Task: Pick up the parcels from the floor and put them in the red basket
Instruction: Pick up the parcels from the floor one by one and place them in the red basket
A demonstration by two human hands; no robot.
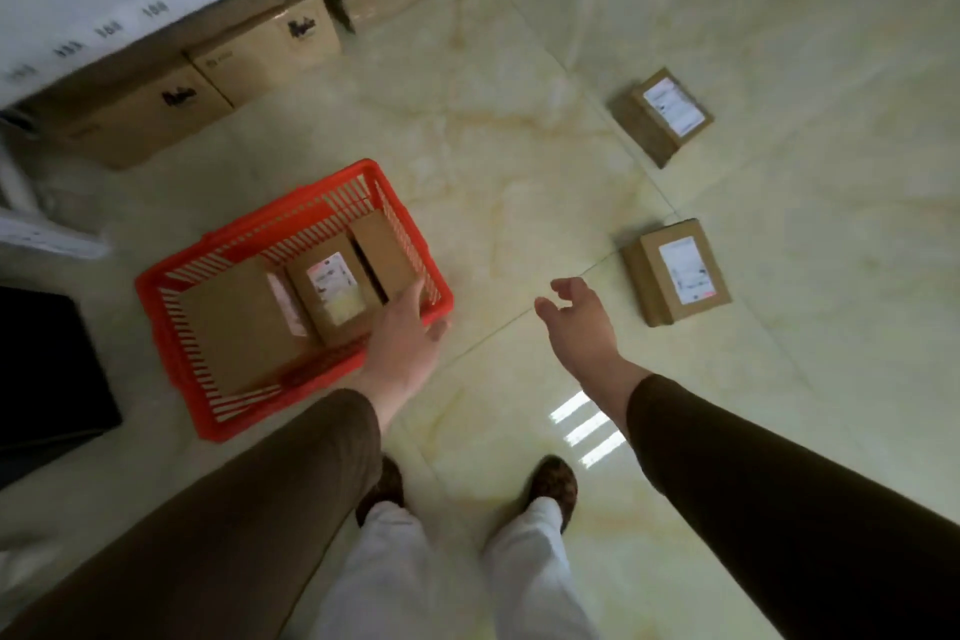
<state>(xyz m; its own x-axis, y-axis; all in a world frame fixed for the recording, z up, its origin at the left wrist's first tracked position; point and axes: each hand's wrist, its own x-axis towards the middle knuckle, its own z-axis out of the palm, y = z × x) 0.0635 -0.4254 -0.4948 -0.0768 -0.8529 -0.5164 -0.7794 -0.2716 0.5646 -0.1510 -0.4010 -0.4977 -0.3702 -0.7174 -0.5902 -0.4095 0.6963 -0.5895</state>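
Three brown cardboard parcels (332, 296) are seen inside the red slatted plastic basket (171, 278); two labelled cardboard parcels (678, 270) remain on the glossy tiled floor (779, 379). The left hand (405, 343) is spread empty over the rim, the right hand (582, 322) loosely open. The nearer parcel is best gripped across opposite sides; clear floor is left around it.

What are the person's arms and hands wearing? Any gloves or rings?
Both arms wear long, plain dark brown sleeves that end at the wrists. The left hand and right hand are bare: no gloves. No rings, watch or bracelet show, though the picture is a little blurry.
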